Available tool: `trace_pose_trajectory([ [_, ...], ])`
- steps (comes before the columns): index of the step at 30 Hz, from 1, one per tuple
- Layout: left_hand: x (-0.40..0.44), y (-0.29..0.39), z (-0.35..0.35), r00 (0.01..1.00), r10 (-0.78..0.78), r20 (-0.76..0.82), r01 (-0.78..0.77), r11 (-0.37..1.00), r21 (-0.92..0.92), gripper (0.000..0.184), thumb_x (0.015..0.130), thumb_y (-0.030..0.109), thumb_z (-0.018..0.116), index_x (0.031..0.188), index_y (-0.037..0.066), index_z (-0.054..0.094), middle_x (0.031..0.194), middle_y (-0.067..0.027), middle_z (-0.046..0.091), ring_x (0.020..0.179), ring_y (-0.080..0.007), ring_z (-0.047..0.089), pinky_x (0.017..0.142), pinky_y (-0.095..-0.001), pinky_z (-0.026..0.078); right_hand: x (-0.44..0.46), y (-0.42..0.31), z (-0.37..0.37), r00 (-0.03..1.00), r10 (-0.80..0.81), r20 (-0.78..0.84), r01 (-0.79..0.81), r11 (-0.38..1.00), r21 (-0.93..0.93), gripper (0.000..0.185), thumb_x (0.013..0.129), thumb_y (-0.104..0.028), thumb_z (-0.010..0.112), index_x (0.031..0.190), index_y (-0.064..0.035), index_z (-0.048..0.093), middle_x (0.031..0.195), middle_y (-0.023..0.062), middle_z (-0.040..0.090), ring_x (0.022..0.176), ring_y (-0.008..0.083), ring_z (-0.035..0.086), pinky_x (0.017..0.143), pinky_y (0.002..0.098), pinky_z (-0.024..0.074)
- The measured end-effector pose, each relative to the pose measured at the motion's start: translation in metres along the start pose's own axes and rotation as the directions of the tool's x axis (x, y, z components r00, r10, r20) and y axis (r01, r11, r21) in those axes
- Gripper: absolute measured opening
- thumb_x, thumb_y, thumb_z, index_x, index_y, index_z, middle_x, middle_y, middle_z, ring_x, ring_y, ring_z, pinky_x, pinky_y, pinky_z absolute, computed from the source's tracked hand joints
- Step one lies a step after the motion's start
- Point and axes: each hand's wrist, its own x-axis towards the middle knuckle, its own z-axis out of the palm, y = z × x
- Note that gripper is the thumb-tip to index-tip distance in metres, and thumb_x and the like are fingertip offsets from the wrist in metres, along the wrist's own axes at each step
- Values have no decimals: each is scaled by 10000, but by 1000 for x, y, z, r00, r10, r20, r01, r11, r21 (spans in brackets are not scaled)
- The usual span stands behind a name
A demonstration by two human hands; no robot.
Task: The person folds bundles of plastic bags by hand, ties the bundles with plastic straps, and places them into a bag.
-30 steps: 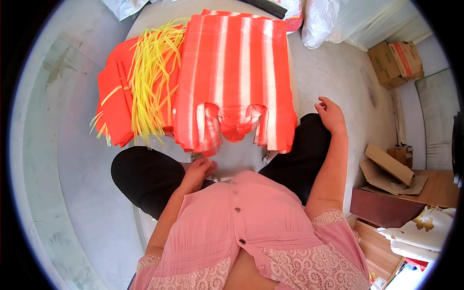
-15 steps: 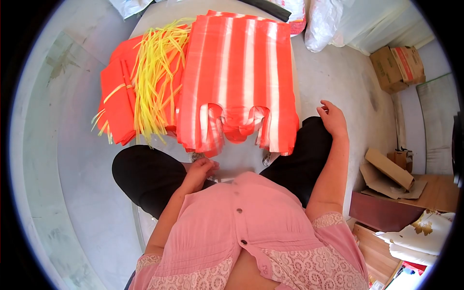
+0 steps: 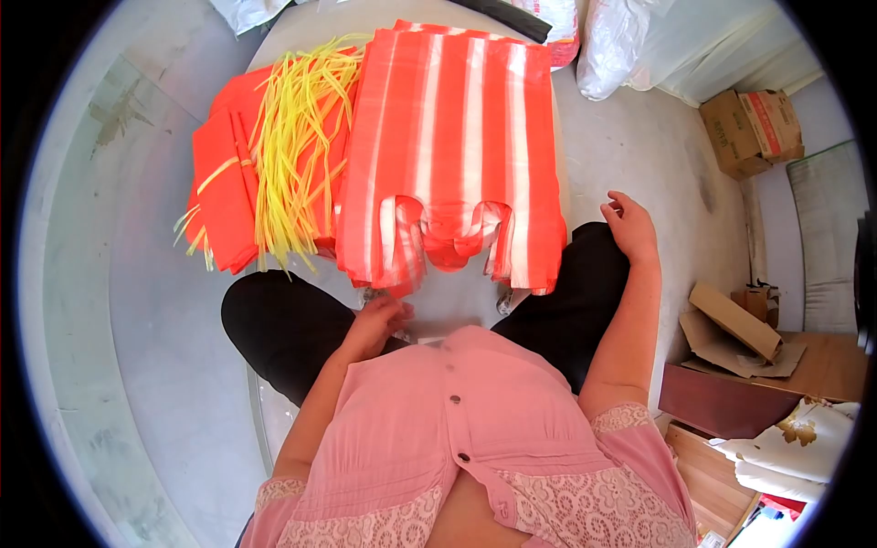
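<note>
Looking soft and slippery, the striped bags [image 3: 448, 137] seem best held by both sides, with the right hand [image 3: 632, 230] loosely open, the left hand [image 3: 373, 327] hard to tell.

Worn on my head, the camera looks forward and steeply down over my pink shirt [image 3: 393, 411], which is nearest the lens and fills 6 o'clock. The wide, curved view, dark at its corners, faces a stack of striped bags [image 3: 457, 119] at 12 o'clock and takes in my left hand [image 3: 373, 329] at 8, my right hand [image 3: 632, 230] between 2 and 3, and cardboard boxes [image 3: 751, 132] farther off at 2.
</note>
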Motion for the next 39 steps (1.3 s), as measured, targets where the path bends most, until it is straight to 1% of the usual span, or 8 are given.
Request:
trace_pose_trajectory([
  [7, -1, 1, 3, 1000, -3, 5, 3, 1000, 31, 217, 1080, 201, 594, 1198, 23, 631, 1164, -98, 698, 1102, -225, 676, 999, -375, 533, -18, -24, 9, 839, -330, -432, 410, 906, 103, 147, 985, -100, 694, 1079, -13, 767, 1029, 149, 771, 908, 291, 734, 848, 377, 583],
  [9, -7, 6, 6, 1000, -11, -15, 12, 999, 38, 232, 1081, 204, 593, 1213, 17, 627, 1172, -101, 697, 1108, -222, 673, 1007, -370, 533, -23, -36, 37, 783, -472, -406, 557, 822, 118, 117, 976, -7, 693, 1071, -3, 762, 1007, 128, 770, 906, 217, 730, 857, 313, 571],
  [13, -7, 8, 8, 1000, -25, -12, 25, 999, 22, 242, 1079, 206, 596, 1225, 14, 619, 1184, -104, 697, 1131, -226, 668, 1019, -371, 533, -70, -143, 49, 687, -726, 23, 726, 687, 22, 258, 867, 8, 674, 1098, -60, 764, 1118, 104, 767, 1041, 319, 719, 896, 396, 589],
  [14, -7, 9, 8, 1000, -28, -11, 28, 999, 25, 240, 1079, 205, 596, 1225, 17, 618, 1186, -104, 697, 1137, -227, 667, 1020, -373, 533, -65, -144, 68, 597, -803, -3, 791, 587, 169, 322, 829, 37, 657, 1120, -53, 765, 1173, 99, 760, 1119, 303, 698, 931, 393, 581],
  [17, -8, 9, 6, 1000, -26, -9, 26, 999, 18, 231, 1078, 201, 595, 1222, 23, 619, 1189, -104, 697, 1141, -226, 667, 1019, -374, 534, -62, -170, 83, 508, -861, 18, 852, 506, 137, 346, 830, 71, 624, 1137, -24, 752, 1239, 107, 741, 1184, 312, 667, 974, 400, 567],
  [24, -12, 12, 8, 1000, -10, 16, 9, 999, 39, 206, 1072, 202, 610, 1180, 30, 646, 1184, -87, 699, 1110, -204, 659, 1002, -341, 528, -29, -171, 107, 632, -746, 210, 663, 661, 352, 490, 795, 138, 576, 1245, -12, 696, 1304, 143, 696, 1266, 342, 609, 1062, 413, 514],
  [31, -15, 22, 14, 947, -59, 316, -100, 880, 465, 228, 1097, 217, 587, 1186, 32, 687, 1226, -34, 693, 1103, -126, 615, 1007, -294, 491, -40, -176, 96, 587, -791, 174, 726, 609, 320, 507, 796, 101, 622, 1286, -20, 668, 1308, 142, 676, 1263, 341, 597, 1039, 415, 518],
  [39, -57, 85, 57, 887, 19, 461, -171, 942, 290, 304, 1078, 278, 630, 1259, 37, 664, 1269, -50, 681, 1230, -173, 613, 1091, -351, 464, -36, -169, 117, 720, -693, 27, 594, 635, 494, 269, 939, -67, 668, 1200, -34, 724, 1102, 122, 717, 1019, 278, 677, 885, 391, 546],
])
